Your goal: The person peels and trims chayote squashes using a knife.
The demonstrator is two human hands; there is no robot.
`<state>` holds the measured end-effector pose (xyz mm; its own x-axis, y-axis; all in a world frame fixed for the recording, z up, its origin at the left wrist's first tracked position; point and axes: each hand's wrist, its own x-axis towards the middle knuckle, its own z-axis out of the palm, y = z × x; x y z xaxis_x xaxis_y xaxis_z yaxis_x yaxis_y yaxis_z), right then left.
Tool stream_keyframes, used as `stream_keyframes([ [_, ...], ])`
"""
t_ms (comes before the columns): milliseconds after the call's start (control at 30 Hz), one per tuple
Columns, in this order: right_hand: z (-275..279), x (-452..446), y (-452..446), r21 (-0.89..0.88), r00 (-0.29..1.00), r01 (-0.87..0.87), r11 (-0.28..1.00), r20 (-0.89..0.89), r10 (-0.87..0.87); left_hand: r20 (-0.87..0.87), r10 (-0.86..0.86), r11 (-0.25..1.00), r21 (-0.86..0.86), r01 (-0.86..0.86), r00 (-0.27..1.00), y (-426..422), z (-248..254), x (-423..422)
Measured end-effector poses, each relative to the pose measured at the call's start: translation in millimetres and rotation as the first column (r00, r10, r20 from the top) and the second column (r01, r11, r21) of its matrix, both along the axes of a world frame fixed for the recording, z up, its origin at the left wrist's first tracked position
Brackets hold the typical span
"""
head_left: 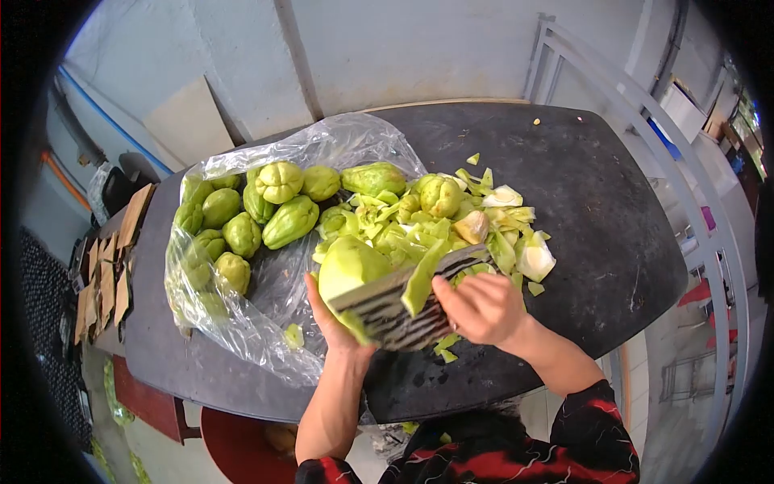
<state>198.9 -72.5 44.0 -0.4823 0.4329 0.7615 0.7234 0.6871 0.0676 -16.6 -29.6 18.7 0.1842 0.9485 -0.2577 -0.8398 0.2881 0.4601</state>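
My left hand (337, 323) is wrapped round a pale green, peeled chayote (351, 268) near the table's front edge. The handle of a wide knife (395, 310) with a dark, streaked blade is in my right hand (484, 310). The blade lies across the chayote's lower right side, and a strip of green peel (421, 278) clings to it. Behind the blade is a heap of peelings (387, 234) with cut pale pieces (535, 256). Whole green chayotes (291, 222) rest at the left in an open clear plastic bag (242, 335).
All this stands on a dark table (597, 202). A red tub (234, 444) is on the floor under its front edge. Grey metal railing (685, 153) runs along the right, and a red stool (145, 395) and wood pieces (105, 278) are at the left.
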Motion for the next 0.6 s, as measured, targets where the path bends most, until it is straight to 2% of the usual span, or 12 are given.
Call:
stream_keyframes([
  [33, 2.9, -3.5, -2.8, 0.045, 0.999, -0.022, 0.999, 0.050, 0.019, 0.112, -0.098, 0.993, 0.075, 0.090, 0.989, 1.3, -13.6, -5.9],
  [67, 0.9, -8.4, -5.6, 0.050, 0.998, -0.027, 0.998, 0.059, 0.024, 0.112, -0.096, 0.993, 0.072, 0.088, 0.989, 0.6, -15.3, -6.2],
  [133, 1.4, -15.5, -9.0, 0.077, 0.996, -0.039, 0.996, 0.083, 0.033, 0.147, -0.174, 0.970, 0.195, 0.144, 0.974, -0.3, -14.2, -5.3],
  [267, -1.0, -19.2, -9.8, 0.101, 0.996, -0.040, 0.994, 0.085, 0.031, 0.024, -0.066, 0.986, 0.153, 0.061, 0.998, -7.0, -3.2, 2.1],
  [600, -1.4, -20.1, -10.2, 0.083, 0.995, -0.036, 0.996, 0.097, 0.028, 0.057, -0.095, 0.981, 0.177, 0.084, 0.994, -8.2, -14.6, -0.6],
])
